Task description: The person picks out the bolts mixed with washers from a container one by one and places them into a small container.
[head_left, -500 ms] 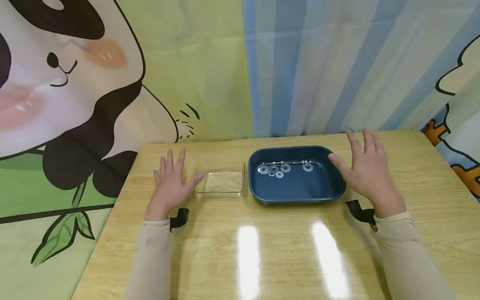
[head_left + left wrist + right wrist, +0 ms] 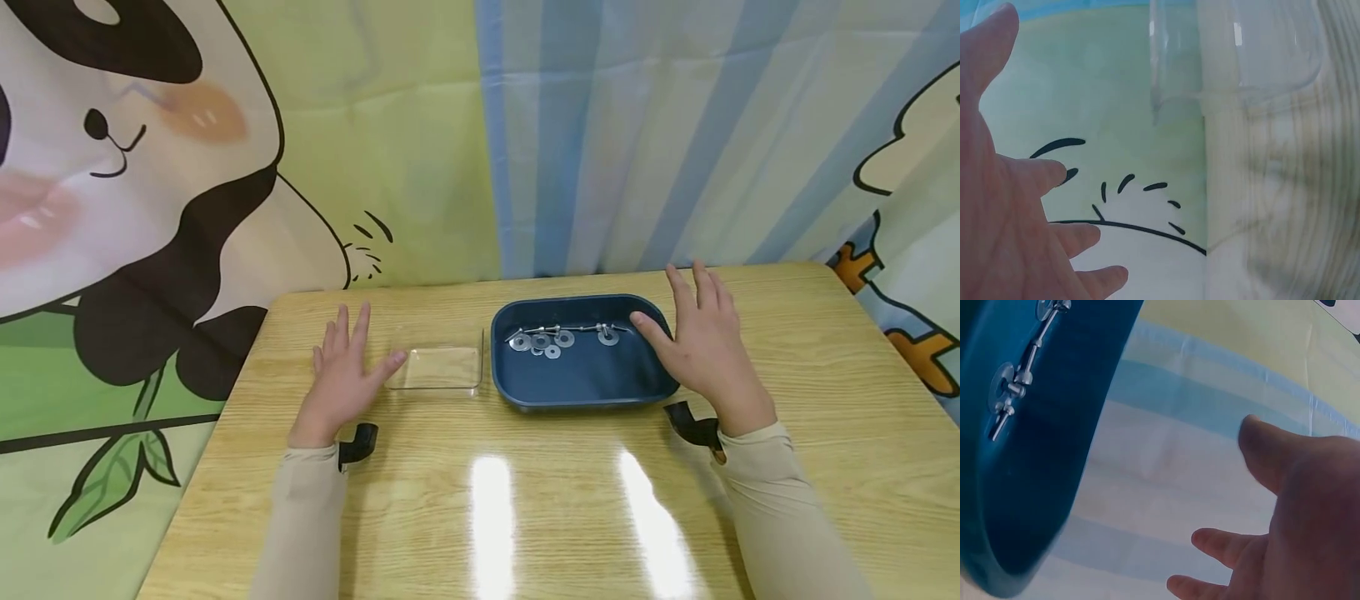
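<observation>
A blue tray (image 2: pixel 585 387) stands on the wooden table, holding several flat metal washers (image 2: pixel 520 342) and small bolt-like metal pieces (image 2: pixel 557 330) along its far side. To its left sits a clear plastic box (image 2: pixel 442 368). My left hand (image 2: pixel 339 387), fingers spread and holding nothing, is just left of the box, its thumb overlapping the box's left edge in the head view. At the tray's right end, my right hand (image 2: pixel 705 354) hovers with spread fingers and nothing in it; its thumb overlaps the tray rim. In the right wrist view the hand shows apart from the tray (image 2: pixel 1054 487).
The wooden table (image 2: pixel 420 500) ends at the back against a printed curtain (image 2: pixel 405 125) with a panda and blue stripes. A black wrist mount (image 2: pixel 358 443) sticks out at the left cuff, another wrist mount (image 2: pixel 692 427) at the right.
My right hand has moved left, its thumb now over the tray's right rim. The left hand has barely moved. The whole head view has shifted slightly.
</observation>
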Demonstrator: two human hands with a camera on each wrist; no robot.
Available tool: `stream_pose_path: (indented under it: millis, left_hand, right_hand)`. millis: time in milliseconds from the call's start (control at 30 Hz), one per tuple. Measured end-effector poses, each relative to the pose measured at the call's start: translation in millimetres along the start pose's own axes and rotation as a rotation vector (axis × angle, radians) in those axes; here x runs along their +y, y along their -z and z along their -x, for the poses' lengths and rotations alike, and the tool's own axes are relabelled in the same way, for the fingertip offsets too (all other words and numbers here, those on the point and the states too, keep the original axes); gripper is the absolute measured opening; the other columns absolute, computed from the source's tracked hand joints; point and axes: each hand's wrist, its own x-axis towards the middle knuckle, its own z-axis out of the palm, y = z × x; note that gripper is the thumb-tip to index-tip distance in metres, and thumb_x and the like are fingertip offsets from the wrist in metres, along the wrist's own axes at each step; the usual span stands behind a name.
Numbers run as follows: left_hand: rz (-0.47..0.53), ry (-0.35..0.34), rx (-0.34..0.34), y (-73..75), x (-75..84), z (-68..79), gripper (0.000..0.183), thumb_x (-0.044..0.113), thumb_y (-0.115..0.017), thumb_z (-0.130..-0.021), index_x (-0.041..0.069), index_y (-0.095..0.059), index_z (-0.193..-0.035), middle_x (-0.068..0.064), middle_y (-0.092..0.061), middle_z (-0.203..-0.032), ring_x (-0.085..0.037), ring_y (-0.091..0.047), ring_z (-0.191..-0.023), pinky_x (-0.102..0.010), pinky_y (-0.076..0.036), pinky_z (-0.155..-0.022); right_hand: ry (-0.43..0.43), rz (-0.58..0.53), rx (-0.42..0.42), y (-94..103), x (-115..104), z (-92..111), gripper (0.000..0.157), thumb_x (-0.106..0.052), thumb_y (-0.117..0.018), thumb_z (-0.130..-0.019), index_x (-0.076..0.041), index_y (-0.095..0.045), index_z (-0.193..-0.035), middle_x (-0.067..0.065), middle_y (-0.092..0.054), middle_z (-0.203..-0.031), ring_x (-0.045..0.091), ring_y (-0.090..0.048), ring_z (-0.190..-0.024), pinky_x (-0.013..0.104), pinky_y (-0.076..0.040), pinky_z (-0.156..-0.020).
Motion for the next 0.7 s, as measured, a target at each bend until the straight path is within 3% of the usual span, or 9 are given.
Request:
stream_pose_path:
  millis: [333,567,700]
  left_hand:
    - [0.002,-0.029,-0.073,-17.7,-1.3,-5.9,0.097,0.069,-0.046,-0.096,0.023,0.008,-0.163,-0.014,0.021,-0.165,-0.046,0.015,-0.149,-0.072,0.005,-0.112]
    - [0.008,-0.037,-0.102,-22.4,-0.6,-9.3,0.096,0.068,-0.047,-0.097,0.028,0.012,-0.161,-0.013,0.022,-0.164,-0.046,0.011,-0.150,-0.070,0.003,-0.114]
    - [0.007,-0.045,-0.117,-24.0,-0.7,-10.0,0.098,0.069,-0.047,-0.096,0.026,0.013,-0.161,-0.015,0.021,-0.164,-0.049,0.005,-0.149,-0.072,0.001,-0.113]
  right_hand:
    - [0.017,-0.003,0.008,-9.5,-8,-2,0.082,-0.038,-0.059,-0.102,0.002,-0.017,-0.159,0.033,-0.003,-0.162,0.055,-0.006,-0.146,0.070,-0.008,-0.114]
    - [0.034,-0.008,0.013,-16.4,-17,-6,0.079,-0.030,-0.064,-0.100,0.003,-0.022,-0.158,0.032,-0.008,-0.162,0.056,-0.010,-0.145,0.069,-0.011,-0.114]
    - [0.034,-0.012,0.017,-21.8,-21,-8,0.076,-0.027,-0.066,-0.099,0.003,-0.026,-0.156,0.031,-0.014,-0.161,0.056,-0.014,-0.143,0.069,-0.015,-0.113]
